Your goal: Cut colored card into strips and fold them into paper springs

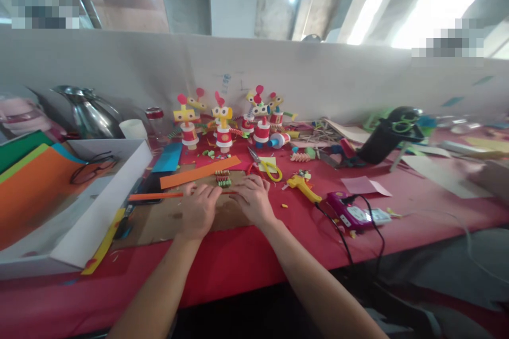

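My left hand point(199, 209) is closed on a narrow orange paper strip point(155, 197) that sticks out to the left. My right hand point(253, 198) is also closed, holding the strip's other end, with a short reddish stretch showing between the hands. Both hands rest over a brown cardboard sheet point(159, 222). Just beyond them lie small folded paper springs point(223, 179) in red and green, beside a wider orange paper strip point(201, 171). Scissors point(266, 164) with red and yellow handles lie past my right hand.
Paper-cup figures point(224, 135) stand at the back. To the right are a yellow glue gun point(304, 189) and a purple power strip point(348, 212) with cords. A white box point(105, 212) holding coloured paper and glasses is at left, near a metal jug point(89, 114).
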The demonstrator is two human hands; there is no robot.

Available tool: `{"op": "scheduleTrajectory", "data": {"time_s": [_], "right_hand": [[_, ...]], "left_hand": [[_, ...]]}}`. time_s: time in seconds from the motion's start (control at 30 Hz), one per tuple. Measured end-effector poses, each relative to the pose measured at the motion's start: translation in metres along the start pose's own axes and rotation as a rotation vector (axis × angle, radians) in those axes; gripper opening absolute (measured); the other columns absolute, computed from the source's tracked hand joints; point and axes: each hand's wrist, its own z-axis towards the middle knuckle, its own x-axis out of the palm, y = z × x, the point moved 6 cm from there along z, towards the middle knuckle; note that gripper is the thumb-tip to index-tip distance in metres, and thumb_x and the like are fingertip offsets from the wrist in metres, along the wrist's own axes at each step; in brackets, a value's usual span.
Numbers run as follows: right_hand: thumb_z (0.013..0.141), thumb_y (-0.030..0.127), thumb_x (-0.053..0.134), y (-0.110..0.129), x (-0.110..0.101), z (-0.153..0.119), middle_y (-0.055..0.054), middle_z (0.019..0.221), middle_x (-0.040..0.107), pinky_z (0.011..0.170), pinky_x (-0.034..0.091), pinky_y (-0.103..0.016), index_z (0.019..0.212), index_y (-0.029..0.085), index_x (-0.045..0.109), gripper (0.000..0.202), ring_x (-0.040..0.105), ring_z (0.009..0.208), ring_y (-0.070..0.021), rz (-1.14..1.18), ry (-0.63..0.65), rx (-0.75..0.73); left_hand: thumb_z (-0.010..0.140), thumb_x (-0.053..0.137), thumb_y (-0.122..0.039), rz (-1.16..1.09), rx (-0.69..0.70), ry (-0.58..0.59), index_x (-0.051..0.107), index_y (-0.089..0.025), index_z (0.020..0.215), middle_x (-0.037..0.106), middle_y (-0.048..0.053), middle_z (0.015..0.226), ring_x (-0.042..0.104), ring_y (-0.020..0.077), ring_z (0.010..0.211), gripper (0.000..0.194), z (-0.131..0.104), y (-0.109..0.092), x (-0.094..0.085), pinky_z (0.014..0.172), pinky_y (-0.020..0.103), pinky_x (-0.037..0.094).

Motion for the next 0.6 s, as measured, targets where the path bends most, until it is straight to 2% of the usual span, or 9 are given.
{"op": "scheduleTrajectory", "data": {"time_s": [0.1,0.23,0.47,0.6], "right_hand": [[0.092,0.03,0.058,-0.003,0.008,-0.002,-0.004,0.089,0.073,0.094,0.027,-0.038,0.086,0.026,0.075,0.018,0.053,0.1,-0.0216,-0.071,0.079,-0.02],[0.094,0.03,0.053,-0.009,0.009,-0.002,-0.005,0.087,0.072,0.091,0.025,-0.037,0.084,0.023,0.072,0.022,0.054,0.094,-0.0205,-0.109,0.102,-0.004],[0.094,0.027,0.054,-0.013,0.003,0.0,-0.004,0.09,0.07,0.093,0.024,-0.036,0.084,0.022,0.07,0.02,0.054,0.097,-0.0202,-0.138,0.049,0.048],[0.094,0.027,0.05,-0.024,-0.01,0.0,-0.003,0.088,0.07,0.084,0.029,-0.031,0.082,0.021,0.067,0.021,0.057,0.09,-0.0184,-0.152,-0.06,0.212]], "left_hand": [[0.092,0.039,-0.013,-0.023,0.019,0.018,0.065,-0.026,0.097,0.073,0.005,0.091,0.059,0.0215,0.095,0.029,0.0,-0.002,-0.001,0.092,0.044,0.03],[0.091,0.042,-0.015,-0.019,-0.046,-0.005,0.066,-0.028,0.095,0.074,0.003,0.092,0.056,0.0242,0.103,0.027,0.0,0.008,-0.005,0.094,0.047,0.027],[0.092,0.043,-0.015,-0.028,-0.195,-0.062,0.067,-0.028,0.091,0.074,0.005,0.086,0.053,0.0277,0.108,0.028,-0.001,0.031,-0.009,0.096,0.051,0.021],[0.092,0.043,-0.018,-0.01,-0.273,-0.129,0.068,-0.026,0.091,0.074,0.006,0.087,0.051,0.0292,0.109,0.026,-0.003,0.041,-0.015,0.095,0.051,0.021]]}}
